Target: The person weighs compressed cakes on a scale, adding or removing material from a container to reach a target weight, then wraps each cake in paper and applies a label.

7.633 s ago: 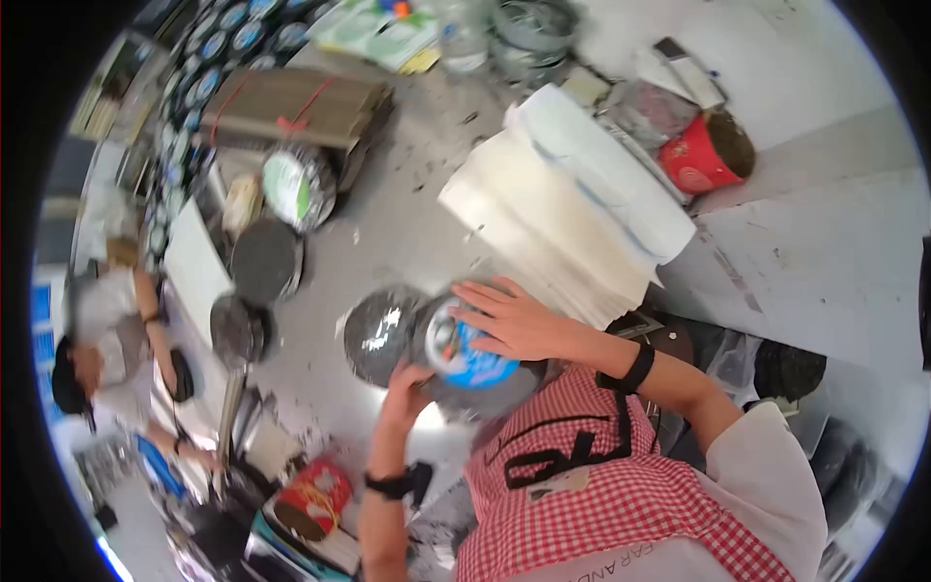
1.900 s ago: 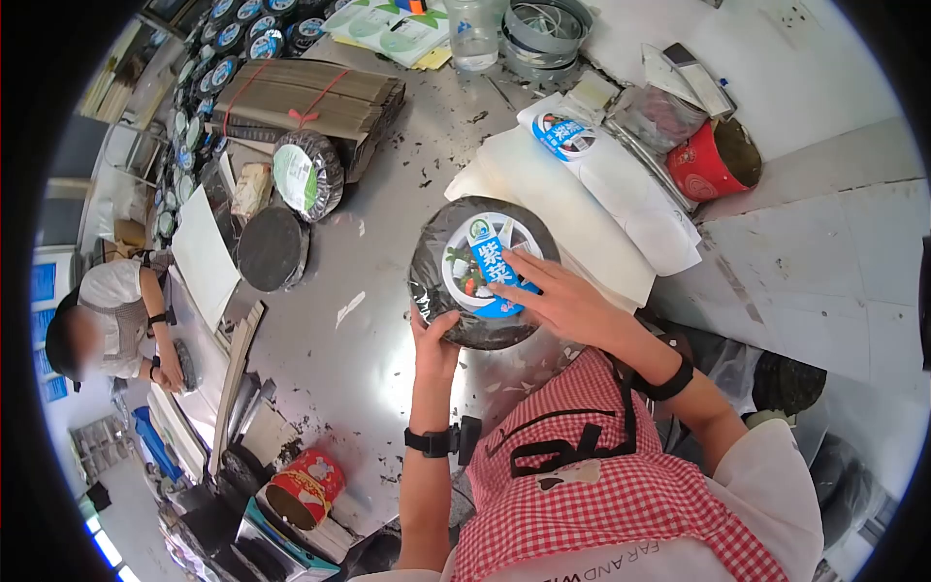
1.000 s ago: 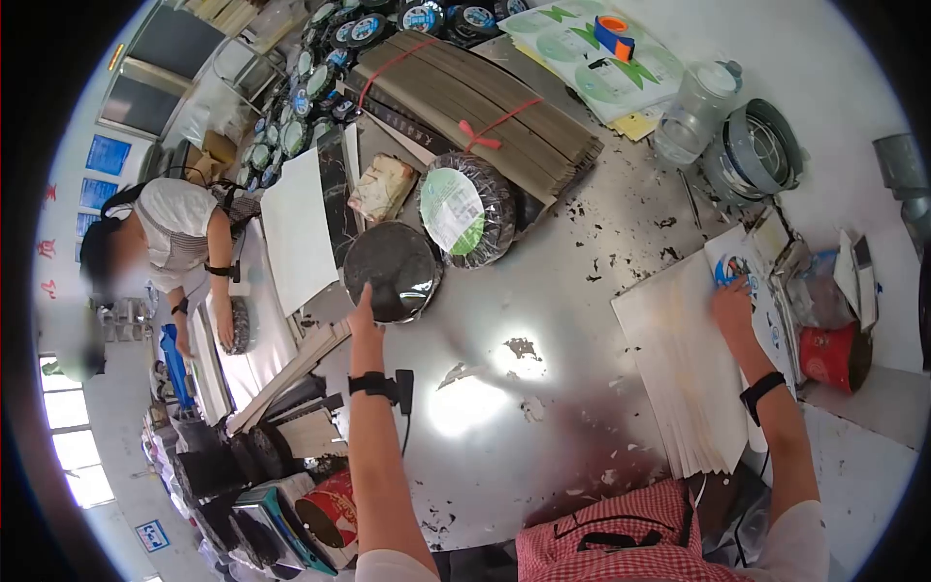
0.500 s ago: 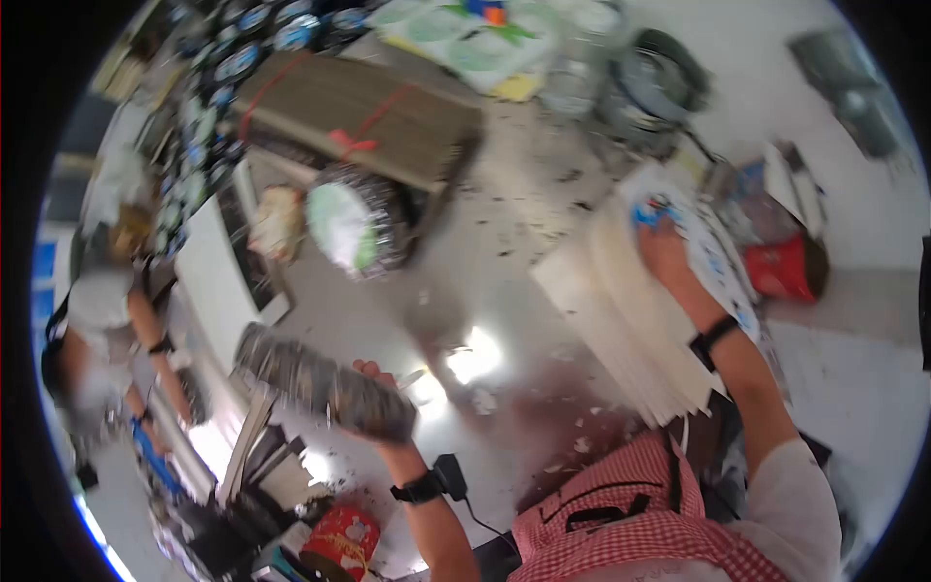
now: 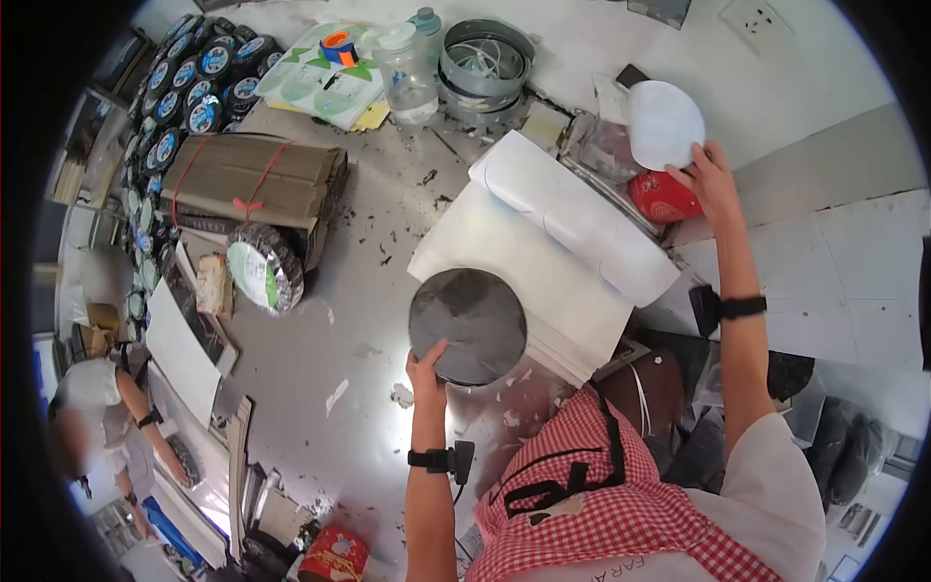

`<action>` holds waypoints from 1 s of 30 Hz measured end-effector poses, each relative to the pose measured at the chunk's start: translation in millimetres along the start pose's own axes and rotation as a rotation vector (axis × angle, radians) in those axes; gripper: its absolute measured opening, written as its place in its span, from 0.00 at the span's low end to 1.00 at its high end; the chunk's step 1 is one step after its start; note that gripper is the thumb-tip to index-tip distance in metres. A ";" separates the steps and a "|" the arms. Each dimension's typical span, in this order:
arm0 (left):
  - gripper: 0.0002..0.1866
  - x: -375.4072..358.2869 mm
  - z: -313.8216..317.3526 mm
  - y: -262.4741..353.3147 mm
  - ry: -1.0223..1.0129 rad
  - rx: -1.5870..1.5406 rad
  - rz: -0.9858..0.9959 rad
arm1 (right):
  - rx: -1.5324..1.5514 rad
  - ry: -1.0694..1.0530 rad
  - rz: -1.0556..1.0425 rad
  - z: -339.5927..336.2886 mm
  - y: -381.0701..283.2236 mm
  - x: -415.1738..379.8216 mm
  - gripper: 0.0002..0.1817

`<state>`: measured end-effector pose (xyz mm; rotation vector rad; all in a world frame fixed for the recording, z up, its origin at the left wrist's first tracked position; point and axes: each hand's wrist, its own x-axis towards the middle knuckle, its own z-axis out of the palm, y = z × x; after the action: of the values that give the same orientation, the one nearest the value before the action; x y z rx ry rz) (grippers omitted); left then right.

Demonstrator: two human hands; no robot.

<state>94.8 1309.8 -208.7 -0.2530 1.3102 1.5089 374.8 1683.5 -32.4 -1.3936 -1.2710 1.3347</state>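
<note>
My left hand (image 5: 427, 373) grips a dark grey round pack (image 5: 467, 325) by its lower left edge, the thumb resting on its flat face. The pack is held over the near left part of a stack of cream paper sheets (image 5: 514, 262). My right hand (image 5: 711, 184) is raised at the right and pinches the lower edge of a round white label (image 5: 665, 124), its plain side facing me. A white label sheet (image 5: 572, 218) with faint round outlines lies curled back across the stack. Below the label stands a red tin (image 5: 664, 197).
Left of the stack are a tied cardboard bundle (image 5: 252, 179) and a foil-wrapped round pack with a green-white label (image 5: 265, 270). Several labelled round packs (image 5: 204, 87) are piled behind. A jar (image 5: 405, 78) and metal rings (image 5: 485, 63) stand at the back. Another person (image 5: 102, 407) works at left.
My left hand has turned the pack so its flat face shows. My right hand has left the sheets and lifted a round label to the right. The camera view has shifted.
</note>
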 end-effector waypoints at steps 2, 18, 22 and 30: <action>0.32 -29.6 -13.0 -4.5 0.092 -0.138 0.084 | 0.113 -0.035 -0.118 11.7 11.8 -53.8 0.09; 0.33 -140.0 -18.8 -0.1 -0.252 -0.237 0.181 | -0.820 -1.079 -0.932 119.0 51.1 -276.3 0.27; 0.33 -143.9 -20.9 1.2 -0.271 -0.135 -0.037 | -0.799 -1.015 -0.997 139.2 86.2 -281.2 0.33; 0.15 -54.3 -154.8 295.8 -0.346 0.520 0.556 | -1.435 0.041 -0.935 37.4 142.5 -63.8 0.37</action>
<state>-187.9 1206.0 -54.8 0.7284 1.4959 1.4978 360.3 1593.8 -164.7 -1.2090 -2.5520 -0.4285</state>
